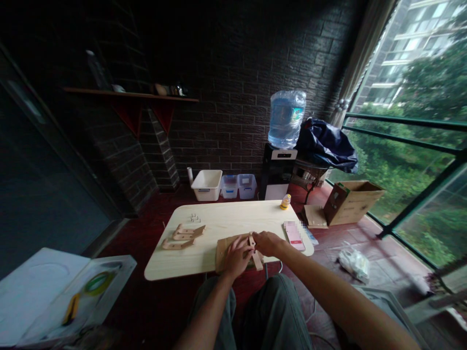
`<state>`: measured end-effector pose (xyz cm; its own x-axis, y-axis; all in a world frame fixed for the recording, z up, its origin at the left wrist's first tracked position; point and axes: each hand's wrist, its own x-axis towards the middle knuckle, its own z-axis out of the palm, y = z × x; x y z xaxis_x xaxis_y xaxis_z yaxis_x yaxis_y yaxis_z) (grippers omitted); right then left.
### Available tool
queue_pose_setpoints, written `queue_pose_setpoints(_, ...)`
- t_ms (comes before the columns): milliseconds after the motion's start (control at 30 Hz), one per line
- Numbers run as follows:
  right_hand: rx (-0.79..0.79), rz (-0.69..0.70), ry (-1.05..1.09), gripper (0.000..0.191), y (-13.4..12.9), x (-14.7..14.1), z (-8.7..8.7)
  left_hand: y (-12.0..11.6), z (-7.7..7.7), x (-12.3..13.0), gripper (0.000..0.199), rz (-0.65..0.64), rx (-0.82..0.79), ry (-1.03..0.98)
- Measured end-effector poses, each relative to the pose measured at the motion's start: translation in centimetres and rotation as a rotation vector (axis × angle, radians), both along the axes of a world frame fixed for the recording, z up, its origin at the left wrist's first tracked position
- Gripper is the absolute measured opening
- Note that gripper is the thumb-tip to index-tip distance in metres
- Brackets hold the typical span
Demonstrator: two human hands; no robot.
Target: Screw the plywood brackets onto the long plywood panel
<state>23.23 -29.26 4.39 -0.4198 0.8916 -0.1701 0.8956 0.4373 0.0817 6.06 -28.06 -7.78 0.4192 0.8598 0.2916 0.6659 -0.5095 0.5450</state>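
A pale wooden piece [258,261], slim and with a dark hole near its top, stands over a flat brown cardboard sheet [221,255] at the table's front edge. My left hand [238,253] rests across the cardboard, its fingers closed against the wooden piece from the left. From the right, my right hand [267,243] pinches the upper end of the same piece; its fingertips are partly hidden. Farther left on the table lie several bent wooden pieces [182,238] of similar wood. Behind them stand several small metal screws or hooks [194,218], too small to tell which.
On the light wooden table [233,214], a phone [294,235] lies at right, near a yellow-lidded container [285,201]. An open case [98,284] with tape and a yellow-black tool sits at lower left. Plastic bins [207,187], a water dispenser [279,170] and a carton [348,201] stand beyond.
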Motion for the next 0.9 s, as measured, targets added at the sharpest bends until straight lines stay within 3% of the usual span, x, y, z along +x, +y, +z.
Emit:
queue_pose_setpoints(267, 0.004, 0.094, 0.032, 0.034, 0.1, 0.4, 0.5, 0.1, -0.3, 0.1, 0.021, 0.018, 0.008, -0.004)
queue_pose_setpoints(567, -0.012, 0.011, 0.003, 0.041, -0.4, -0.2, 0.7, 0.1, -0.2, 0.0, 0.021, 0.012, 0.001, 0.009)
queue_pose_setpoints(733, -0.004, 0.037, 0.018, 0.038, -0.6, -0.7, 1.4, -0.2, 0.3, 0.1, 0.020, 0.021, -0.010, 0.001)
queue_pose_setpoints(900, 0.028, 0.087, 0.032, 0.035, -0.5, -0.5, 0.9, -0.2, 0.5, 0.1, 0.020, 0.011, -0.029, 0.011)
